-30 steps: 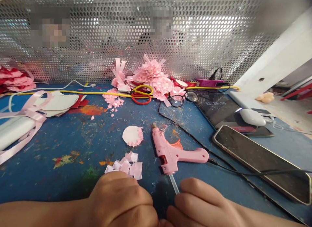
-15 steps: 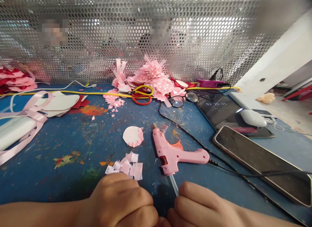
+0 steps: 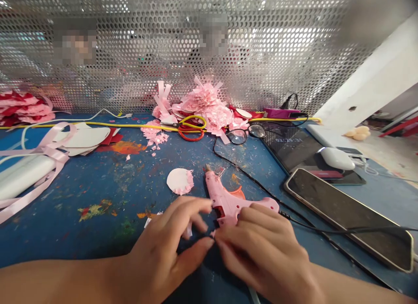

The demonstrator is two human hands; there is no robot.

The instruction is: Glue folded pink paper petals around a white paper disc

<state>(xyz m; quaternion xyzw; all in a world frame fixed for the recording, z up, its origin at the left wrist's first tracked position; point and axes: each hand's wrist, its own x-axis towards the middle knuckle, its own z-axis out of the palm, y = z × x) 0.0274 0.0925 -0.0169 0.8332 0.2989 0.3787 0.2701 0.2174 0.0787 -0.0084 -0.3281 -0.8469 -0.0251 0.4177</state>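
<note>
My left hand reaches forward with its fingers spread over a small pile of pink paper squares, which it mostly hides. My right hand lies over the handle of the pink glue gun, fingers pressed together and pointing left. At their tips a small pink paper piece shows, next to my left thumb. A white paper disc with a pink fringe lies just beyond, left of the gun's nozzle.
On the paint-stained blue table lie a dark tablet, a second screen, glasses, red and yellow scissors, pink fringed flowers and pink ribbon. People sit behind a perforated metal screen.
Both hands moved forward from the near table edge. The left hand opened from a fist and now covers the paper squares. The right hand now covers the glue gun's handle.
</note>
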